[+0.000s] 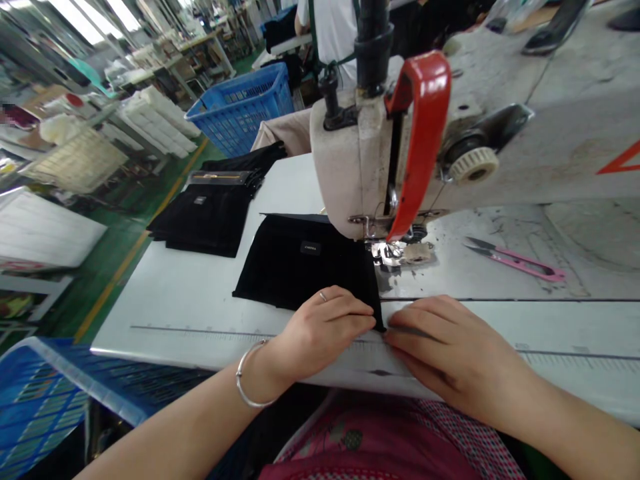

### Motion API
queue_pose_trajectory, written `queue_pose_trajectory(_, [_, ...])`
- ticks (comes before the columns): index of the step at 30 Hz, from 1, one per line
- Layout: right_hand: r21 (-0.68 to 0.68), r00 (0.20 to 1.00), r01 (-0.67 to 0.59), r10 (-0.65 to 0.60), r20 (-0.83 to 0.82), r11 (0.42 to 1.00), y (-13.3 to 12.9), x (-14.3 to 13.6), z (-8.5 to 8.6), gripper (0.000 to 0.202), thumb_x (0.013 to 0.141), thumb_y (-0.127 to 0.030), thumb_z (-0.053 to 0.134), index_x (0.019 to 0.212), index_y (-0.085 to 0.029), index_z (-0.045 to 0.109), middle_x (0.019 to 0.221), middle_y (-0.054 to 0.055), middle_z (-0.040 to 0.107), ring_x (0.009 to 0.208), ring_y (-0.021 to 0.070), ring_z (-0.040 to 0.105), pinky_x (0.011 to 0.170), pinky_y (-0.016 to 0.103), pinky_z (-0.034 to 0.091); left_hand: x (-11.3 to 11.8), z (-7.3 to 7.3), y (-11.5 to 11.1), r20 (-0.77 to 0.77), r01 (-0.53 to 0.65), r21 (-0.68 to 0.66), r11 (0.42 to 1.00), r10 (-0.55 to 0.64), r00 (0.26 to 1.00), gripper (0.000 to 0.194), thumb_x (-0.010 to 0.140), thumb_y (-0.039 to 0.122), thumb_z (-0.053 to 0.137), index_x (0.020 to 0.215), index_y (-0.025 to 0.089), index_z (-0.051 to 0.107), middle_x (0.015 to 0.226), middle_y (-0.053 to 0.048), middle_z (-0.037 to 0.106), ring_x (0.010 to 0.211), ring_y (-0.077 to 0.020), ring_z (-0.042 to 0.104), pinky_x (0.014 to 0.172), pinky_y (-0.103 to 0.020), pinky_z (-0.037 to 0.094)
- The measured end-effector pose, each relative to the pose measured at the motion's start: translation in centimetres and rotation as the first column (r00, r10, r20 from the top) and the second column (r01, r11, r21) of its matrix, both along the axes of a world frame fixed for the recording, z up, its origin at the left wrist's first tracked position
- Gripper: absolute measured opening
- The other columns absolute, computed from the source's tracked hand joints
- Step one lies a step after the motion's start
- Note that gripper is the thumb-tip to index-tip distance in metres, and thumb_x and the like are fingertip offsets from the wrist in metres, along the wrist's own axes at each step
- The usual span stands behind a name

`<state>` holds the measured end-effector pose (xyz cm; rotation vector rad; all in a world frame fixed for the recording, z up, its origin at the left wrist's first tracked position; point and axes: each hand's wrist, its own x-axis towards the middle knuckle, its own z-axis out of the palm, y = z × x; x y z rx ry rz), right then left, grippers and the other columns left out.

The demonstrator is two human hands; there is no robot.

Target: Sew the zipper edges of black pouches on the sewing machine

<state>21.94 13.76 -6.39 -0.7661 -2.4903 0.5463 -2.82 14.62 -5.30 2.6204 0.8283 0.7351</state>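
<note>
A black fabric panel [280,267] with a small dark label [310,248] lies flat on the sewing table, its right edge beside the presser foot [387,253] of the sewing machine [345,160]. My left hand [325,327], wearing a ring and a bracelet, closes its fingers on the panel's near right corner. From the other side, my right hand [445,343] grips the tip of that same corner, fingers drawn together. Both thumbs are mostly hidden.
A stack of black fabric pieces [205,213] lies at the table's far left. Pink thread snips [520,260] rest right of the needle area. Blue crates stand at the near left [45,380] and behind the table [245,107]. A person [335,33] is beyond the machine.
</note>
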Motion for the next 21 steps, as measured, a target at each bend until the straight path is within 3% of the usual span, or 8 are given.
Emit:
queue_pose_trajectory(9, [-0.022, 0.999, 0.046, -0.045, 0.014, 0.999, 0.08, -0.36, 0.06, 0.022, 0.090, -0.023, 0.056, 0.111, -0.020, 0.062, 0.103, 0.006, 0.064, 0.095, 0.0213, 0.058, 0.084, 0.041, 0.045, 0.46, 0.03, 0.02, 0.055, -0.082, -0.020, 0.996, 0.083, 0.995, 0.018, 0.093, 0.009, 0.051, 0.107, 0.014, 0.061, 0.104, -0.006, 0.068, 0.099, -0.0152, 0.062, 0.089, -0.031, 0.054])
queue_pose_trajectory(16, [-0.023, 1.000, -0.026, 0.026, 0.018, 0.999, 0.21, -0.42, 0.08, 0.023, 0.091, -0.019, 0.054, 0.113, -0.020, 0.061, 0.105, 0.006, 0.064, 0.096, 0.0215, 0.056, 0.083, 0.042, 0.044, 0.41, -0.22, -0.26, -0.091, -0.006, 0.029, 1.000, 0.009, 0.996, 0.015, 0.093, 0.014, 0.054, 0.104, 0.015, 0.064, 0.105, -0.005, 0.068, 0.099, -0.0179, 0.060, 0.090, -0.035, 0.052])
queue_pose_trajectory(21, [0.002, 1.000, -0.031, 0.031, 0.002, 1.000, 0.20, -0.27, 0.01, 0.026, 0.089, -0.018, 0.056, 0.115, -0.020, 0.061, 0.105, 0.006, 0.065, 0.096, 0.0217, 0.057, 0.084, 0.043, 0.046, 0.46, -0.38, -0.10, -0.073, 0.021, 0.045, 0.999, -0.017, 0.997, 0.017, 0.094, 0.014, 0.053, 0.107, 0.014, 0.064, 0.106, -0.005, 0.069, 0.102, -0.0176, 0.062, 0.092, -0.035, 0.053])
